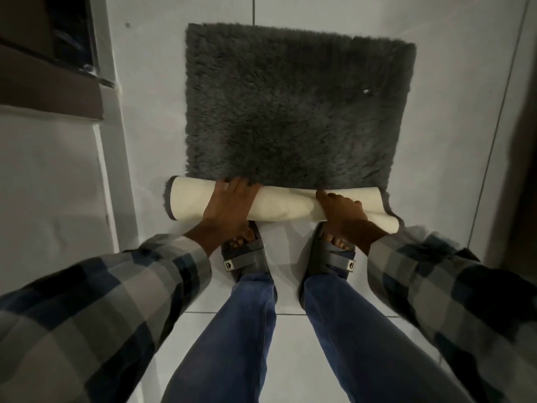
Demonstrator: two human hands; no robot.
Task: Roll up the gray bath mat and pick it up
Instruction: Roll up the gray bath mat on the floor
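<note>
The gray shaggy bath mat (293,103) lies flat on the white tiled floor ahead of me. Its near edge is rolled into a short tube (279,205) that shows the cream backing. My left hand (229,203) rests over the left half of the roll, fingers curled on its far side. On the right half, my right hand (341,209) presses down with its fingers wrapped over the top. Most of the mat lies unrolled beyond the tube.
My feet in gray sandals (247,257) stand just behind the roll. A white door frame (116,141) and a dark brown cabinet (43,68) stand at the left. A dark wall edge (520,170) runs along the right. White tiles (293,344) lie underfoot.
</note>
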